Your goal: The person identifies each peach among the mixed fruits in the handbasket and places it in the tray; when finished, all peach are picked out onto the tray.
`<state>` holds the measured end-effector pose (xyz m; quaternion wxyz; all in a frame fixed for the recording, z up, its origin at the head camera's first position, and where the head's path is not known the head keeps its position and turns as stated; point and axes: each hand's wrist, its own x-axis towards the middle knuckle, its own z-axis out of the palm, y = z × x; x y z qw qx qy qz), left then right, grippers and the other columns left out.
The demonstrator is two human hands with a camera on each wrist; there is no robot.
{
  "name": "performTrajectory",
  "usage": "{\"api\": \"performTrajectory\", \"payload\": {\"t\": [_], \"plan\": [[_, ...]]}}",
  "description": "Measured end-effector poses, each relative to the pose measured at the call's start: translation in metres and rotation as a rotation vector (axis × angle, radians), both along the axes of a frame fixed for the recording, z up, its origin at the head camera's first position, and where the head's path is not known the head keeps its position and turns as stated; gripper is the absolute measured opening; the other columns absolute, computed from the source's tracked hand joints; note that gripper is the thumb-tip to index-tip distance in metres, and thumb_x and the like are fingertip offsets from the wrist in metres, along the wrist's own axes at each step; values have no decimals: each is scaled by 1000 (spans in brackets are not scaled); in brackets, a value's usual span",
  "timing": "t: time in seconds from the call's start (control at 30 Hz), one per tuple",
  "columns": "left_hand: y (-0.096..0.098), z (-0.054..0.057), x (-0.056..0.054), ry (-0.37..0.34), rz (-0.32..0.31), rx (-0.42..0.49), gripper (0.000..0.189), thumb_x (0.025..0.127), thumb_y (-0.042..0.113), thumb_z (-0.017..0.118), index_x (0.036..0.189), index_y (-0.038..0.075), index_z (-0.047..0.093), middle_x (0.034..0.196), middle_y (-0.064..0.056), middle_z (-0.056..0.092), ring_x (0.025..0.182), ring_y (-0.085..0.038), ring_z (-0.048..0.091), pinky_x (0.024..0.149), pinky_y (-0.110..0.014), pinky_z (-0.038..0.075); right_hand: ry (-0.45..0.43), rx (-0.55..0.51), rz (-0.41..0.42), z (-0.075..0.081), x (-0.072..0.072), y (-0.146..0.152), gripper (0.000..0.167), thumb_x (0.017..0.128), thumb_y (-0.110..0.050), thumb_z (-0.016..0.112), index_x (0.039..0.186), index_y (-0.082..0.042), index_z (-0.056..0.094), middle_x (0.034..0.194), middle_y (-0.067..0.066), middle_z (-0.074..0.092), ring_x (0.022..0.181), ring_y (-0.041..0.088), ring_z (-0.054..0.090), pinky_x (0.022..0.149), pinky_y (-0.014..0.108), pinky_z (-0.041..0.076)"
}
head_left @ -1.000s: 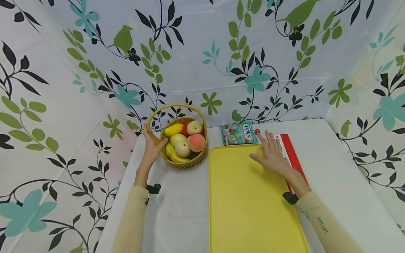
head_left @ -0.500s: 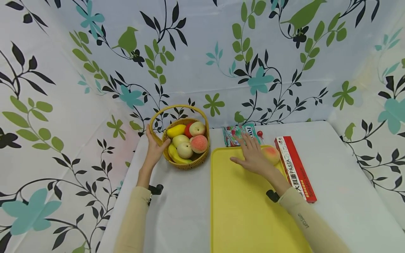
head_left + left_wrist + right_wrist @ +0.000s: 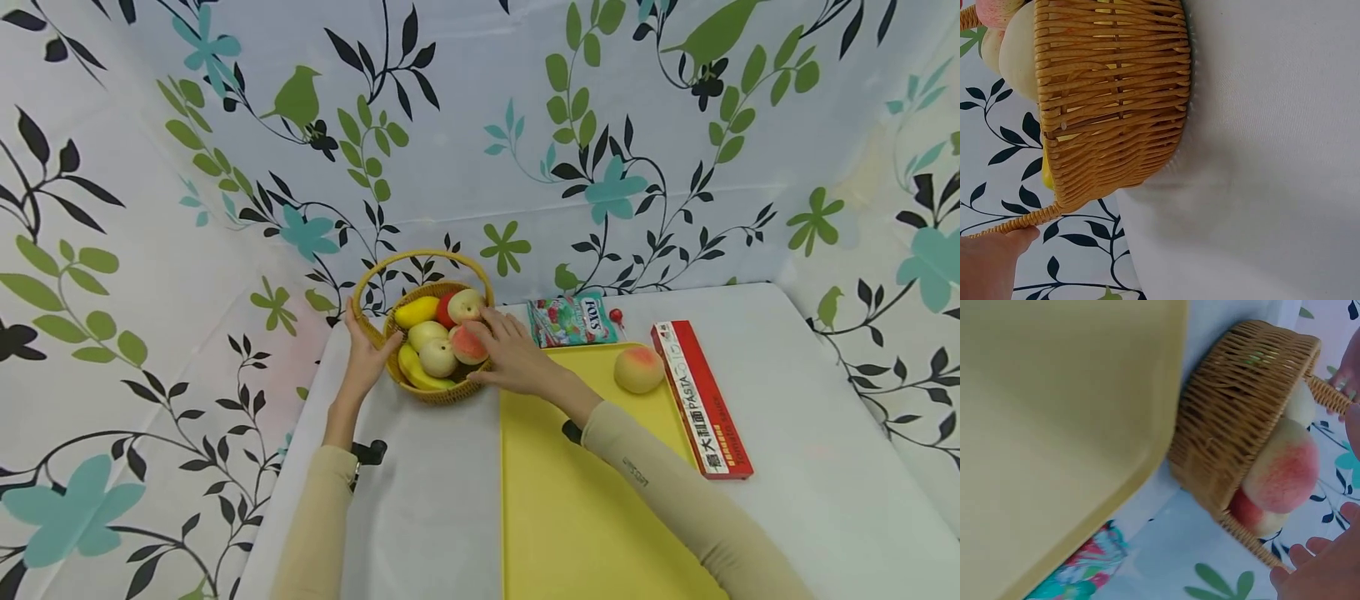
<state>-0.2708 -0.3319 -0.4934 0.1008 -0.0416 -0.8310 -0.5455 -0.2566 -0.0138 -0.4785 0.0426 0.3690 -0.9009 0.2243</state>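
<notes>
Now the left hand [image 3: 365, 354] clamps the basket's [image 3: 442, 393] handle [image 3: 422, 252]; the right hand [image 3: 519, 357], grip apart, hovers by a peach [image 3: 465, 345].

The head view looks forward and down across the table [image 3: 427, 500], while the close left-wrist view faces the basket [image 3: 1116, 94] side-on, sharing it with the near right-wrist view over the tray [image 3: 1066, 425].

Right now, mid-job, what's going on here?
A person's left hand holds the handle of the wicker basket of fruit; the right hand hovers by a peach in it, not gripping yet. Another peach sits in the far right corner of the yellow tray. A red-and-white pasta box lies beside the tray.
</notes>
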Motion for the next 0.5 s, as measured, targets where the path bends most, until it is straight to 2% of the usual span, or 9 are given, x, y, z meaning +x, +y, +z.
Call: {"api": "performTrajectory", "payload": {"t": [0.1,0.27,0.5], "plan": [[-1,-6,-1,5,12,-13,110,97,31,70,161,35,-19,173,-8,-18,161,-37,-2,130,-61,7,3,-3,12,7,-10,-15,92,92,-52,72,164,-17,26,170,23,14,158,41,18,128,61,20],[-3,-10,-2,23,16,-25,111,95,36,72,160,38,-18,173,-8,-14,161,-38,0,130,-59,8,-8,25,15,12,-23,-30,93,92,-51,73,165,-23,22,173,18,9,159,40,17,126,63,25],[-2,-5,-3,32,1,-27,109,97,26,70,161,37,-18,173,-7,-15,162,-34,-3,130,-60,6,1,60,31,6,-29,-39,90,89,-47,77,162,-20,32,169,23,21,153,42,30,120,60,38]]}}
